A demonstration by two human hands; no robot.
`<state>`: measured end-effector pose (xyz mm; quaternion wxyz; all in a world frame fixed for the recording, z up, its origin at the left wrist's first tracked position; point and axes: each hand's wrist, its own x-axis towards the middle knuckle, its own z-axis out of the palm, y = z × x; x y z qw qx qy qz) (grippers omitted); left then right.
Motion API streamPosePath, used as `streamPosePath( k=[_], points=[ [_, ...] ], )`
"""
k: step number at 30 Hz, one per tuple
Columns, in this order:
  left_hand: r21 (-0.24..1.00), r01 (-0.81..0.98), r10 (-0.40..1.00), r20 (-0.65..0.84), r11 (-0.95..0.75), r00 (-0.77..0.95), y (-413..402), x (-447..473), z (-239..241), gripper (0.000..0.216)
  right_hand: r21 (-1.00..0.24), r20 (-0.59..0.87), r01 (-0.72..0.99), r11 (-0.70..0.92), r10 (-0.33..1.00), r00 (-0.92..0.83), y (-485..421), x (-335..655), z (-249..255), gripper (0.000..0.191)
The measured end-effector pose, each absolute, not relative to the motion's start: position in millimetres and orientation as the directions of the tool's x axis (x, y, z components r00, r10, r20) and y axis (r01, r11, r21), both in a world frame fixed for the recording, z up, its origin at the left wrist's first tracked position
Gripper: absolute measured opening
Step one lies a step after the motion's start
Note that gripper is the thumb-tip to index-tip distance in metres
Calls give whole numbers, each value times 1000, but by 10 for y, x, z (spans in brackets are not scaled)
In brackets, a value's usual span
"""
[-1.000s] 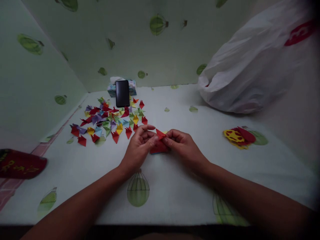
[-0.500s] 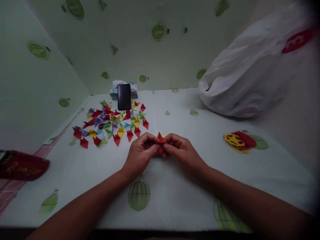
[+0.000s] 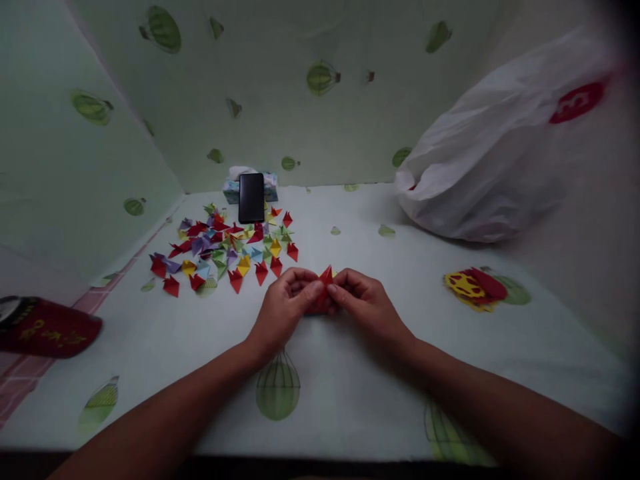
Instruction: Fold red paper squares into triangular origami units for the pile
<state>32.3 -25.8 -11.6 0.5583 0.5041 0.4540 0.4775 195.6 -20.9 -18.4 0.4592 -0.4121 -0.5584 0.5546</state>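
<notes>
A small piece of folded red paper is pinched between my two hands at the middle of the table, its pointed tip sticking up. My left hand grips it from the left, thumb pressed on the front near the tip. From the right, my right hand holds it with thumb and bent fingers. The lower part of the paper is mostly hidden by my fingers, and a bit of yellow shows just behind it. Beyond my left hand lies a spread of folded paper cranes in red, yellow, green, blue and purple.
Behind the cranes, a black phone leans on a tissue box. A white plastic bag stands at the back right. Yellow and red cut-out pieces lie on the right. A red can-like container is at the left edge.
The tip of the red paper has shifted slightly right and now leans right. My left thumb has moved up near it. The whole view has shifted a little.
</notes>
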Motion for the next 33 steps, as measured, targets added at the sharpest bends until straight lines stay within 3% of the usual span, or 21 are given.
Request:
streamPosePath(
  k=[5,11,23,33],
  points=[
    [994,-78,976,-58,76,211,-247,326,-115,23,-996,51,-89,25,950,-308,-212,1943,-165,24],
    [998,-4,955,-57,61,290,-252,317,-108,22,-984,13,-173,-32,968,-251,-190,1950,-200,24],
    [982,179,959,9,-63,284,-263,300,-108,29,-993,10,-120,-20,971,-240,-182,1975,-204,26],
    [994,89,963,-78,57,258,-246,318,-129,24,-996,80,-41,76,991,-111,-201,1981,-164,25]
  ],
)
